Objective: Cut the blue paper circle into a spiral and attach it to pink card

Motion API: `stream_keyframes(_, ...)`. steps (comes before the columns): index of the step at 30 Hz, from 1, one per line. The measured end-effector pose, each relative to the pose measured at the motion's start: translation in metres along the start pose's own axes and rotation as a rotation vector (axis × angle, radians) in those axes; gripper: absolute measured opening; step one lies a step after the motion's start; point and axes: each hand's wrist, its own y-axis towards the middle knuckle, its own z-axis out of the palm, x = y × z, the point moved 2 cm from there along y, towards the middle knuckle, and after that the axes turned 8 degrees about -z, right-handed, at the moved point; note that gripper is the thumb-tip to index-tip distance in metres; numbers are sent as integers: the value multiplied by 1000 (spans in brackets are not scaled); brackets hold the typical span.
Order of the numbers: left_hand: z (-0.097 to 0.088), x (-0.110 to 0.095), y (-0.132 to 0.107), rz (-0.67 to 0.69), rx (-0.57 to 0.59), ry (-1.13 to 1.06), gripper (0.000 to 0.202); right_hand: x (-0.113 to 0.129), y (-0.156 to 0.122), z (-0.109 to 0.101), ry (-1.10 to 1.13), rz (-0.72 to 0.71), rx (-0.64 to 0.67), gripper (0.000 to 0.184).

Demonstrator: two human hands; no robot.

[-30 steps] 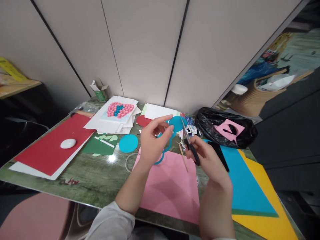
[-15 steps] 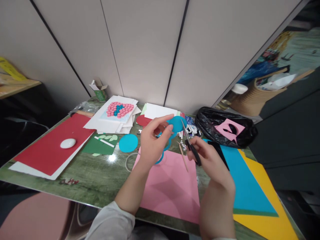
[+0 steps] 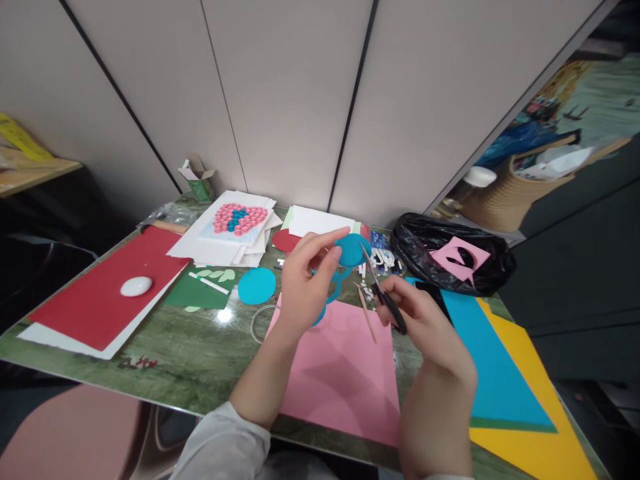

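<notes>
My left hand [image 3: 311, 277] pinches a round piece of blue paper [image 3: 353, 249] between thumb and fingers, above the table. A curling blue paper strip [image 3: 337, 288] hangs below it, partly behind the hand. In my right hand [image 3: 423, 313] is a pair of scissors [image 3: 393, 309] with black handles, its blades at the right edge of the blue piece. Beneath both hands lies a pink paper sheet [image 3: 345, 380]. To the left, a cut blue paper circle [image 3: 257, 286] rests on the table beside a ring [image 3: 261, 325].
Red paper [image 3: 107, 293] bearing a white oval object [image 3: 136, 287] lies left. White sheets with a pink-and-blue craft picture [image 3: 240, 219] are at the back. A black plastic bag [image 3: 420, 257] holds pink scrap. Blue [image 3: 500, 367] and yellow paper are stacked right; a pencil-like stick [image 3: 367, 313] lies centrally.
The scissors and my right hand have shifted slightly right and down. The blue piece has turned a little in my left hand, and the strip's hanging position has changed.
</notes>
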Motion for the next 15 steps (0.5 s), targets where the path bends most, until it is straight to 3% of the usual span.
stream_keyframes(6,0,0,0,14,-15,11,24,-2,-2,0,38,19,17,8)
stream_keyframes(15,2,2,0,-81,-19,-39,36,-1,3,4,50,-7,-23,11)
